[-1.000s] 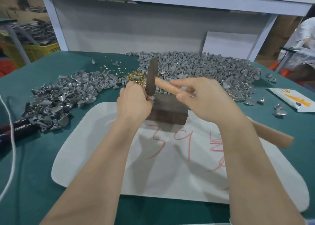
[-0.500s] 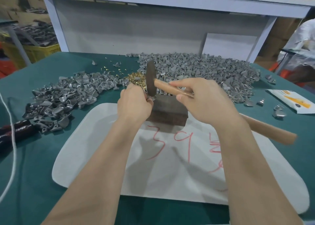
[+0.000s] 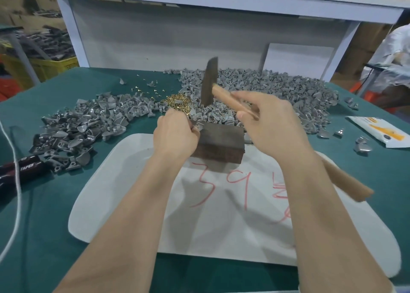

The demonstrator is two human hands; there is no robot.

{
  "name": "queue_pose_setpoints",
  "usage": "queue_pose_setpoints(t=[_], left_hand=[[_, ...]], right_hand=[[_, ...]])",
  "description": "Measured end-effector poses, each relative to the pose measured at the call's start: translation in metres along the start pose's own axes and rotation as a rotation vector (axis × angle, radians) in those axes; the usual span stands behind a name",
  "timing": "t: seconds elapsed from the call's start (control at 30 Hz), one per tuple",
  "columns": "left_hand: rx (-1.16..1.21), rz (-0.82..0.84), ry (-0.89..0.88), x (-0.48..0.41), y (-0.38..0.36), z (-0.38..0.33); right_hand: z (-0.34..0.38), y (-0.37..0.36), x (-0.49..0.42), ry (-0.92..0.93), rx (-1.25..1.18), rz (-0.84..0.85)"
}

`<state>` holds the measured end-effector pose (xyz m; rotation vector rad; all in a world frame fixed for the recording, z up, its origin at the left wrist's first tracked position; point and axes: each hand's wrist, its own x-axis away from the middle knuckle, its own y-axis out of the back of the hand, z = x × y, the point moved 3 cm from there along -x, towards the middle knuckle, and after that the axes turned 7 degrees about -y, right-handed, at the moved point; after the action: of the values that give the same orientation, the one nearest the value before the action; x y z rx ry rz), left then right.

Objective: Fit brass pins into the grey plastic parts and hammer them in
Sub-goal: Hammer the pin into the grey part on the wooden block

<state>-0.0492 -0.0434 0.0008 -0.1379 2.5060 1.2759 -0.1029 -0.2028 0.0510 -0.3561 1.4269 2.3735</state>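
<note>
My right hand (image 3: 269,124) grips the wooden handle of a hammer (image 3: 209,82), whose dark head is raised and blurred above the block. My left hand (image 3: 175,135) pinches a small grey plastic part (image 3: 198,125) against the left top edge of a dark wooden block (image 3: 219,142). A heap of brass pins (image 3: 177,102) lies just beyond my left hand. One pile of grey parts (image 3: 84,126) spreads to the left, a bigger pile of grey parts (image 3: 277,95) to the back right.
The block stands on a white sheet (image 3: 221,204) with red writing, on a green table (image 3: 44,226). Black-handled pliers (image 3: 20,168) and a white cord (image 3: 13,159) lie at far left. A white packet (image 3: 381,133) and loose parts lie at right.
The hammer head has swung up from the block's left top edge, where it was half a second ago. My left hand stays at the block holding the part.
</note>
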Motion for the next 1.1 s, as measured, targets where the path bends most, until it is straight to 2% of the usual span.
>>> queue_pose_setpoints(t=[0.1, 0.2, 0.27, 0.43, 0.67, 1.1], left_hand=[[0.008, 0.004, -0.015, -0.001, 0.0, -0.001], [0.054, 0.072, -0.083, 0.001, -0.002, -0.007], [0.089, 0.112, -0.134, 0.003, -0.003, -0.013], [0.081, 0.119, -0.162, 0.005, -0.003, -0.016], [0.104, 0.114, -0.149, 0.006, -0.003, -0.018], [0.082, 0.109, -0.145, 0.004, -0.008, -0.019]], right_hand=[[-0.006, -0.006, -0.006, -0.04, -0.096, -0.011], [-0.011, -0.024, -0.01, -0.077, -0.153, 0.138], [-0.012, -0.034, -0.011, -0.141, -0.161, 0.171], [-0.003, -0.045, -0.01, -0.163, -0.12, 0.064], [0.004, -0.054, -0.009, -0.116, 0.02, 0.087], [0.008, -0.065, -0.012, -0.073, 0.153, 0.009]])
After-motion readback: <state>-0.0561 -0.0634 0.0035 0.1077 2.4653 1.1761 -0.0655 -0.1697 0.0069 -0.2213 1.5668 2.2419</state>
